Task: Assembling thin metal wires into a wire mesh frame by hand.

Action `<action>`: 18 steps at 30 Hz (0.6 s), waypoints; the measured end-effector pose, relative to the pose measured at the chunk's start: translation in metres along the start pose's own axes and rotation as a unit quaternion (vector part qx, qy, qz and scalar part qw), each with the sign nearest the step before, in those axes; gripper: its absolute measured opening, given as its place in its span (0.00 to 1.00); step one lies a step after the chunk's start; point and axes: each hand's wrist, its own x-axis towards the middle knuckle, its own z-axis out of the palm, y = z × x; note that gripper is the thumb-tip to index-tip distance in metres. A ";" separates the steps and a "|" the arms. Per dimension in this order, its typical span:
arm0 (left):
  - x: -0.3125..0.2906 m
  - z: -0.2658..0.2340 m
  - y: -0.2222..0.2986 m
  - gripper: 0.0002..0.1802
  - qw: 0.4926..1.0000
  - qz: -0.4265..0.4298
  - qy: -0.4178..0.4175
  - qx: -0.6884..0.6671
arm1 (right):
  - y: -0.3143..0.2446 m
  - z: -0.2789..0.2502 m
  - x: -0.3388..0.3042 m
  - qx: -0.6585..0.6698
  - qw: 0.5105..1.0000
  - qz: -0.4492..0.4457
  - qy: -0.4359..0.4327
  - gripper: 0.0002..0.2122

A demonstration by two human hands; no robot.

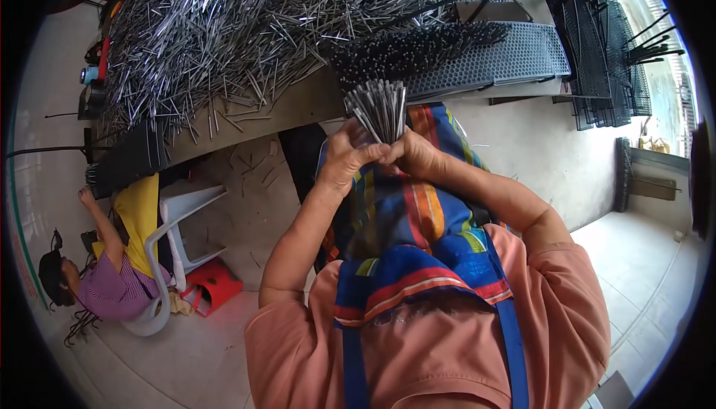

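Observation:
A thick bundle of thin metal rods [379,107] stands upright between my hands, its upper ends fanned out. My left hand [349,152] wraps the bundle's lower part from the left, thumb lying across the front. From the right, my right hand [409,152] closes round the same part, and the two hands meet at the bottom. Just beyond the bundle lies a perforated metal tray [514,55] full of small holes. Many dark rods [403,55] stand in the holes of its left and middle part. The bundle's lower ends are hidden by my hands.
A large heap of loose metal rods [224,36] covers the table [246,122] ahead. Black mesh racks [597,43] stand at the far right. On the left, another person [119,282] sits on a grey chair [160,260] beside a red bag [212,287]. Loose rods lie on the floor.

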 end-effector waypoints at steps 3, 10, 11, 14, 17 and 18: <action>0.001 0.004 -0.005 0.31 0.997 -0.065 -0.024 -0.038 | 0.010 -0.001 -0.003 0.018 0.999 0.029 -0.014 0.10; 0.011 0.022 -0.016 0.19 0.981 -0.049 0.120 -0.144 | 0.015 -0.012 0.008 0.007 0.982 0.190 -0.018 0.05; 0.013 0.022 -0.015 0.17 0.977 -0.058 0.140 -0.152 | 0.014 -0.020 0.011 -0.011 0.978 0.206 -0.039 0.07; 0.015 0.011 -0.011 0.12 0.958 -0.006 0.199 -0.208 | 0.000 -0.027 0.004 0.070 0.976 0.185 -0.089 0.26; 0.019 0.001 0.005 0.11 0.937 0.003 0.219 -0.272 | -0.002 -0.038 -0.001 0.149 0.971 0.172 -0.075 0.35; 0.020 0.000 0.010 0.11 0.933 0.017 0.232 -0.274 | 0.000 -0.037 0.000 0.151 0.971 0.172 -0.075 0.35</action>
